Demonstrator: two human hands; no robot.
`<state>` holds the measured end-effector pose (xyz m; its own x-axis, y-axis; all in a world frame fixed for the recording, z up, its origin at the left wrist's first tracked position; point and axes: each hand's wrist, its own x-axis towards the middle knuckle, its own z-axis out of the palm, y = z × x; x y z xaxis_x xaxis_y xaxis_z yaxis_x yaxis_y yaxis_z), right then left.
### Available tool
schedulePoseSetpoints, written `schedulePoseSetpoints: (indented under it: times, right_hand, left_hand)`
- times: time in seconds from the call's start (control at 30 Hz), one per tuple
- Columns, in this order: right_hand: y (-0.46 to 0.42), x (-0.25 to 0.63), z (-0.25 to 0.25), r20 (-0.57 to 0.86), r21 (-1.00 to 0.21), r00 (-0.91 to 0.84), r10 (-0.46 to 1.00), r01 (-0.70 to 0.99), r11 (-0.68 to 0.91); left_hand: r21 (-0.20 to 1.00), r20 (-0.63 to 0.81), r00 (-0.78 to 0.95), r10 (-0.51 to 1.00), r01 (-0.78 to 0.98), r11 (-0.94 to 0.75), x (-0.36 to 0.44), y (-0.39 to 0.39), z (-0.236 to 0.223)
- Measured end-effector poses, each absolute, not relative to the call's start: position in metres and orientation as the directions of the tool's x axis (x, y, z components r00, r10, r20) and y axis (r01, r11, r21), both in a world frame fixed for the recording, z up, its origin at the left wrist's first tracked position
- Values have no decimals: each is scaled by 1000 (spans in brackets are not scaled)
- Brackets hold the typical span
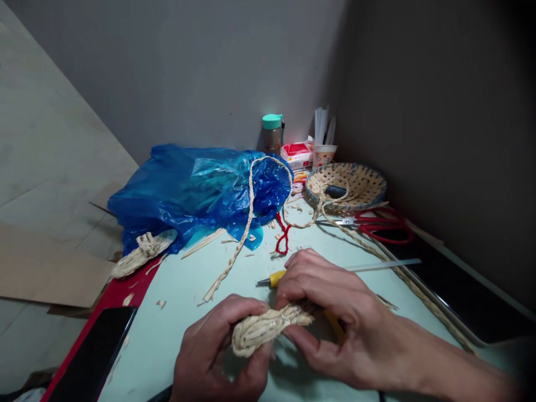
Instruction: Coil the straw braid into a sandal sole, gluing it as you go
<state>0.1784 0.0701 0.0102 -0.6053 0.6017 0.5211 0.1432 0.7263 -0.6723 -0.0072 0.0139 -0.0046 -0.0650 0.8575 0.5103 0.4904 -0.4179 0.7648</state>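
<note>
A small bundle of braided straw (260, 331), looped round at its near end, is held low over the table between both hands. My left hand (215, 354) pinches its left side between thumb and fingers. At the right end, my right hand (339, 312) grips it with thumb and bent fingers; frayed straw shows there. Just behind the right hand lies a yellow-handled tool (276, 278) with a pointed metal tip, partly hidden by the hand. A long straw braid (245, 234) curves over the table and across a blue plastic bag (184, 184). A red cord loop (283, 240) lies beyond the hands.
Red-handled scissors (383, 223) lie beside a woven basket (364, 187) on the right. A dark tablet-like slab (464, 290) is nearer. At left are a small straw slipper-like piece (142, 257) and a black phone (96, 352). A green-lidded jar (272, 134) stands against the wall.
</note>
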Motion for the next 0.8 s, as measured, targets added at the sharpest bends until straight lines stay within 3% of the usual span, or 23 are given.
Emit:
schedulePoseSetpoints:
  times: [0.37,0.6,0.8]
  right_hand:
    - [70,176,6,582,-638,-579,571,111,762]
    - [70,177,6,591,-627,-578,562,108,771]
    - [70,177,1,596,-622,-580,555,105,776]
  left_hand:
    - [742,538,-51,842,502,-444,-7,12,-4]
    - [809,489,-134,862,439,-390,-3,8,-5]
    - [808,510,-101,854,399,-435,-4,9,-10]
